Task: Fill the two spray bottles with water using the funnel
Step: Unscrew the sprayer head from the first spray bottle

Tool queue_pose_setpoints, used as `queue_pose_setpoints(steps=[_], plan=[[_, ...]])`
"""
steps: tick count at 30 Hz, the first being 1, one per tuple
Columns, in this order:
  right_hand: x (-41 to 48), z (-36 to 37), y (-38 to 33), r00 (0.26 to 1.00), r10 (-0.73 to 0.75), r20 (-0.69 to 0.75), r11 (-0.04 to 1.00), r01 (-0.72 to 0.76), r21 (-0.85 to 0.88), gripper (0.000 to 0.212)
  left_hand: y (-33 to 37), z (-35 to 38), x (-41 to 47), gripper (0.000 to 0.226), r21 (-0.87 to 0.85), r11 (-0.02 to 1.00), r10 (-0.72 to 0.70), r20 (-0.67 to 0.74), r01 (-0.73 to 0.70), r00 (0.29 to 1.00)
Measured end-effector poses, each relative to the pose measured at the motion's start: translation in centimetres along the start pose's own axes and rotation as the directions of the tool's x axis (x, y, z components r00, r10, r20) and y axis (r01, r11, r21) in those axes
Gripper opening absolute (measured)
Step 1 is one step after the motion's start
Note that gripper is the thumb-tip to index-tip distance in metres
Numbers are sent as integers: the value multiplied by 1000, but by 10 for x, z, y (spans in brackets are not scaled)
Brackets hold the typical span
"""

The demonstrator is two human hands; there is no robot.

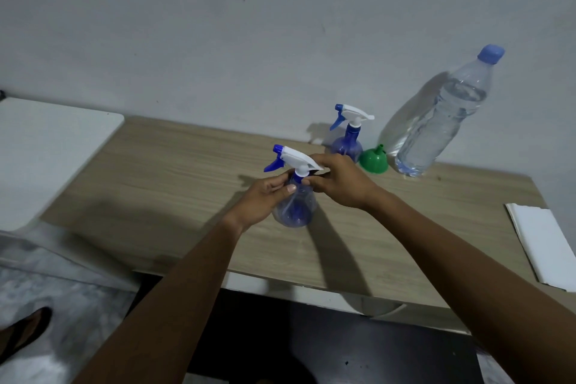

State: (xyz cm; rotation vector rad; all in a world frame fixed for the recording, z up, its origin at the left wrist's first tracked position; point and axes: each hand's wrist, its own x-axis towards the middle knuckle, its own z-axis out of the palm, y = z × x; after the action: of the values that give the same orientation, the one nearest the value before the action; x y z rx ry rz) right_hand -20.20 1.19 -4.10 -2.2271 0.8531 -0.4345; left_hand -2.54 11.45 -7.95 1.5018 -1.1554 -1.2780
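1. Head view, frame centre: my left hand (265, 199) is curling round the shoulder of the near spray bottle (296, 207), thumb on the neck.
2. My right hand (339, 181) is pinching the same bottle at the collar under its white trigger head (296, 159); the head is sitting on the bottle, nozzle pointing left.
3. The near spray bottle is standing upright on the wooden table (174, 165).
4. Right of centre, by the wall: the far spray bottle (346, 143) is standing upright, trigger head on.
5. The green funnel (373, 161) is sitting mouth down just right of it, spout up.
6. The capped water bottle (436, 121) is standing just beside the funnel, nearly full.
7. Right edge: a white sheet (542, 246) is lying on the table.
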Motion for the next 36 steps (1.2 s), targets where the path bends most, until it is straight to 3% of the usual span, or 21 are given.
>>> queue_pose_setpoints(steps=[12,16,26,36], plan=[[10,5,-4,994,0,-107,993,-13,-117,32,-3,-5,3,47,27,1000,-10,18,10,1000],[7,4,-2,998,-24,-64,997,19,-78,29,-3,-5,3,42,6,998,-68,-25,69,997],[-3,-2,-2,999,36,33,997,-39,70,19,-2,-2,2,48,2,1000,-9,11,9,1000],[5,10,-3,991,-11,-131,991,-6,-133,36,-1,-4,2,51,32,999,-25,16,24,1000]])
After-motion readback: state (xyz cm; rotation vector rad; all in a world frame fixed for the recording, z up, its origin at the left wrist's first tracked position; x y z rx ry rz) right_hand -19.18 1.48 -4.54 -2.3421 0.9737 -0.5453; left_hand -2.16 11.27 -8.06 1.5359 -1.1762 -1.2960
